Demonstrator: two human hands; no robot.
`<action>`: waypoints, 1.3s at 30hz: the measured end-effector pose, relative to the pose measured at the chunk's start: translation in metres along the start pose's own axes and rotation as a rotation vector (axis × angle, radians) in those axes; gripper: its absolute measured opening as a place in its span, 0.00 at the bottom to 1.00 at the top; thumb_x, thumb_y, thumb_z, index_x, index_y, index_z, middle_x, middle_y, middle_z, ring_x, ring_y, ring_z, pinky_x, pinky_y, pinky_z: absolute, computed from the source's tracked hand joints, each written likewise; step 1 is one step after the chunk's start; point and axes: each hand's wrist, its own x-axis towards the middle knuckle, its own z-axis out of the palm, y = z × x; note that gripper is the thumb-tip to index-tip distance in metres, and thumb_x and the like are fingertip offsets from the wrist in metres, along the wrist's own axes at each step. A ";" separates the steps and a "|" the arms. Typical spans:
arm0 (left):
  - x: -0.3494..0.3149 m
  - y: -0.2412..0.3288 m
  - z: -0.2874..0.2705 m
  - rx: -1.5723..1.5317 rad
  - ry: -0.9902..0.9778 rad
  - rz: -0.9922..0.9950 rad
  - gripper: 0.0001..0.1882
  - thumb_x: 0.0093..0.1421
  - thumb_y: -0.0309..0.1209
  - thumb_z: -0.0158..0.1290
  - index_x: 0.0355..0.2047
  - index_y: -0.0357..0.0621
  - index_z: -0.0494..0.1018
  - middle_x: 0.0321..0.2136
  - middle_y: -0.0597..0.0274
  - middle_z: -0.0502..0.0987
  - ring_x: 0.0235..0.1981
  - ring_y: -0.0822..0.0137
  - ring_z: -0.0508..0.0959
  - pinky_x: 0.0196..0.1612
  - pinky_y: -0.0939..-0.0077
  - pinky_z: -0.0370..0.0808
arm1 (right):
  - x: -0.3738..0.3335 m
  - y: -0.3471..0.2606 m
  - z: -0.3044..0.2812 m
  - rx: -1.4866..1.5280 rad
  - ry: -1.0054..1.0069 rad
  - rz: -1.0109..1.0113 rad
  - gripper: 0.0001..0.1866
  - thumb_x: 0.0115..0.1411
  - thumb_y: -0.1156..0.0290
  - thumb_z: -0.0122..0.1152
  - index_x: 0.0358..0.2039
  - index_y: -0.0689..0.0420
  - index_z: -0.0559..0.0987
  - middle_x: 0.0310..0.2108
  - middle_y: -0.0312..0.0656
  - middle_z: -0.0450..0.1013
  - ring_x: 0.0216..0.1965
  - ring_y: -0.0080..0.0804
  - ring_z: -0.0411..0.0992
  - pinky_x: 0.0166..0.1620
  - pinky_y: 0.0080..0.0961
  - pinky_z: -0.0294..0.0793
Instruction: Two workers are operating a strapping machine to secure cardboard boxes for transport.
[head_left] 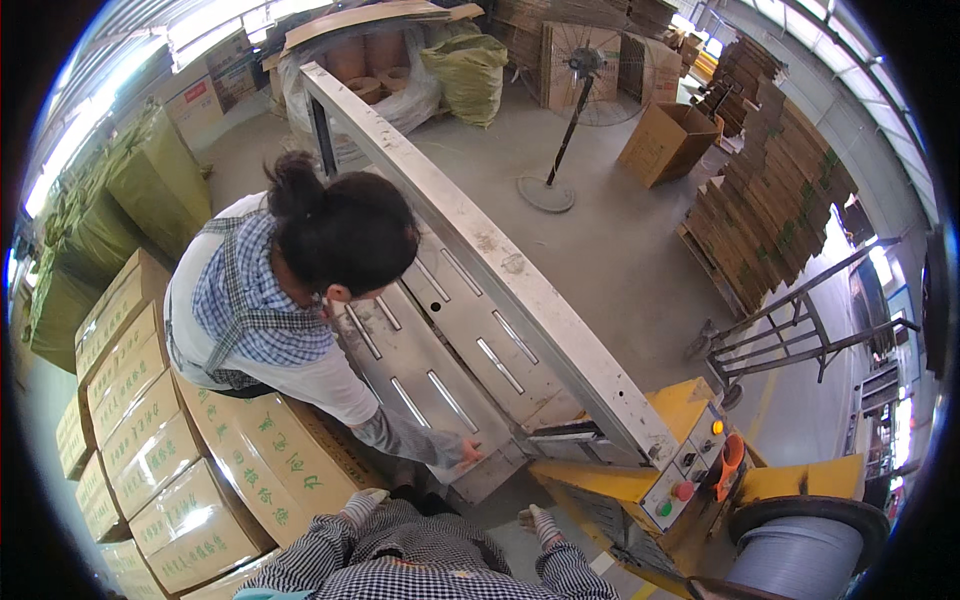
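My left hand (364,505), in a pale work glove, hangs low in front of me beside a long carton (270,455); its fingers look loosely open, with nothing seen in them. My right hand (541,523), gloved as well, is held out near the yellow base of a strapping machine. It also appears open and bare of any object. Between and beyond my hands lies the machine's slotted metal table (430,345), under a long metal frame (500,250). Across it leans a co-worker (270,290), whose hand (468,453) rests at the table's near end.
Stacked cartons (150,440) fill the left, before green wrapped bales (150,190). At right are the control box (690,460), a strap spool (800,555) and a hand truck (800,330). Farther off stand a fan (565,130), an open box (670,142) and flattened cardboard (770,200).
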 end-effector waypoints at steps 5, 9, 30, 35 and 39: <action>-0.012 0.016 0.011 0.190 0.000 0.047 0.21 0.64 0.43 0.50 0.46 0.38 0.77 0.39 0.59 0.81 0.41 0.65 0.77 0.48 0.72 0.71 | 0.042 0.033 -0.020 -0.064 -0.071 -0.152 0.31 0.66 0.46 0.45 0.20 0.60 0.80 0.33 0.49 0.80 0.37 0.42 0.76 0.49 0.36 0.72; -0.013 0.003 0.016 -0.084 0.038 -0.011 0.22 0.65 0.42 0.51 0.48 0.35 0.76 0.40 0.57 0.80 0.44 0.65 0.77 0.48 0.71 0.72 | 0.046 0.040 -0.020 -0.110 -0.131 -0.139 0.33 0.65 0.45 0.45 0.14 0.58 0.76 0.27 0.49 0.80 0.37 0.41 0.76 0.51 0.35 0.71; 0.003 -0.017 0.027 -0.404 -0.041 -0.098 0.23 0.67 0.42 0.48 0.55 0.37 0.70 0.48 0.53 0.77 0.49 0.60 0.77 0.53 0.68 0.72 | 0.034 -0.004 0.029 -0.034 -0.180 -0.070 0.29 0.62 0.49 0.56 0.55 0.57 0.73 0.45 0.46 0.76 0.45 0.38 0.74 0.49 0.36 0.73; 0.067 0.007 0.038 -0.547 -0.022 -0.054 0.24 0.67 0.44 0.48 0.55 0.40 0.70 0.49 0.53 0.77 0.49 0.61 0.77 0.54 0.68 0.72 | 0.056 -0.062 0.082 -0.019 -0.264 -0.167 0.22 0.63 0.55 0.57 0.50 0.57 0.77 0.41 0.44 0.78 0.42 0.36 0.76 0.43 0.31 0.77; 0.140 0.038 0.039 -0.655 -0.052 -0.020 0.24 0.67 0.44 0.49 0.55 0.41 0.71 0.51 0.53 0.76 0.49 0.62 0.77 0.54 0.69 0.72 | 0.100 -0.105 0.137 -0.036 -0.306 -0.134 0.28 0.66 0.51 0.50 0.58 0.60 0.71 0.50 0.48 0.74 0.46 0.38 0.73 0.50 0.32 0.72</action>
